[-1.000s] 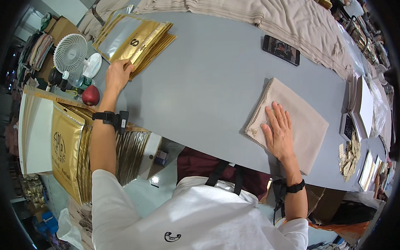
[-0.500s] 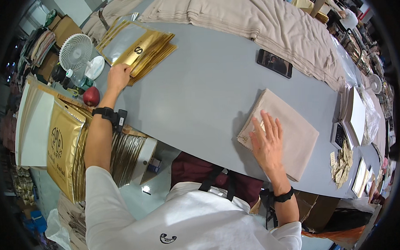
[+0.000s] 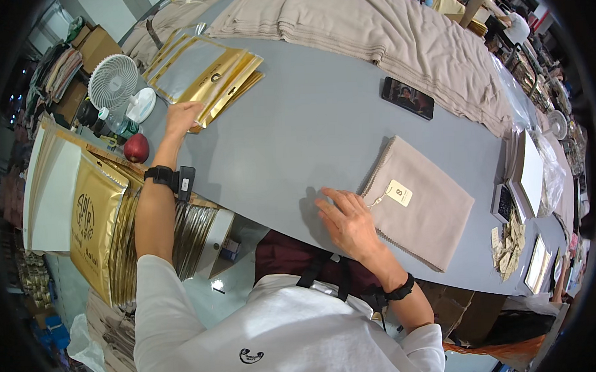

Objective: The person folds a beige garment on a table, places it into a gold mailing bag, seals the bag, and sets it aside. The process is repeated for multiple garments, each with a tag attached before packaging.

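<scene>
My left hand (image 3: 184, 118) is closed on the near corner of a gold packaging bag (image 3: 210, 81) with a clear window. That bag is the top one of a fanned stack lying on the grey table (image 3: 276, 128). My right hand (image 3: 349, 225) is open, fingers apart and nothing in them, over the table by the front-left edge of a folded beige cloth (image 3: 436, 201). A cream hang tag (image 3: 399, 193) on a thin string lies on top of the cloth, fully visible.
Left of the table, a box holds upright gold packages (image 3: 96, 219). Near my left arm are a red apple (image 3: 136, 148), a bottle (image 3: 117, 121) and a white fan (image 3: 113, 81). A phone (image 3: 408, 97) lies by layered beige fabric (image 3: 345, 20). Loose tags (image 3: 509, 247) sit at right.
My right hand has moved left off the folded cloth, uncovering its tag. My left hand has shifted slightly nearer, and the top bags of the stack have moved and lifted a little.
</scene>
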`<state>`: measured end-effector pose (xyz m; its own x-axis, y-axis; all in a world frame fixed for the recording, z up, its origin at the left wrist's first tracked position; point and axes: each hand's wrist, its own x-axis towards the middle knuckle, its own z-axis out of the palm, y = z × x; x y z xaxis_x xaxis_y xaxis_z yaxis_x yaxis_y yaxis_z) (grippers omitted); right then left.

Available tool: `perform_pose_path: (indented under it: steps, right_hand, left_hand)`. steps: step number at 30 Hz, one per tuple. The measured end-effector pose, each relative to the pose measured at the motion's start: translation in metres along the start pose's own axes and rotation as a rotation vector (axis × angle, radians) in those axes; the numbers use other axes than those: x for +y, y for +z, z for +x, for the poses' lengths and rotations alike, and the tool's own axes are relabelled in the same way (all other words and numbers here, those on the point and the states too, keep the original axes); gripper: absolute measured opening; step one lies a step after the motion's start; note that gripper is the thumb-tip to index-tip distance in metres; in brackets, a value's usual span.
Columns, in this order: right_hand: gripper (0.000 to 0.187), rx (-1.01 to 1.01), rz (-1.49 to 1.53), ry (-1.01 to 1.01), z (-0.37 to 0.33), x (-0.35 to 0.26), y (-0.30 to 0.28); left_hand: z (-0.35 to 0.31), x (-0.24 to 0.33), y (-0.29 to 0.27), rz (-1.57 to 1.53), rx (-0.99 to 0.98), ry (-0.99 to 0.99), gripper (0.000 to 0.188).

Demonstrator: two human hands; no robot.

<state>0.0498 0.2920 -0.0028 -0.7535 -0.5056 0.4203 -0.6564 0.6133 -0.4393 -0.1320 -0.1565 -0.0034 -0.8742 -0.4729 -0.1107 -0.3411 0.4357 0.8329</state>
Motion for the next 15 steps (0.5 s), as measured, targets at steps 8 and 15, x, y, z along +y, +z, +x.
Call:
perform_pose_path:
  steps: [8,15]
  right_hand:
    - [0.026,0.021,0.360,0.301,0.019,-0.005,0.015]
    - [0.033,-0.072,0.698,0.799,0.064,0.020,0.045]
  left_hand:
    - [-0.125,0.024,0.071,0.071,0.113,0.631,0.017]
    - [-0.217,0.023,0.126,-0.001,-0.394,0.399,0.017]
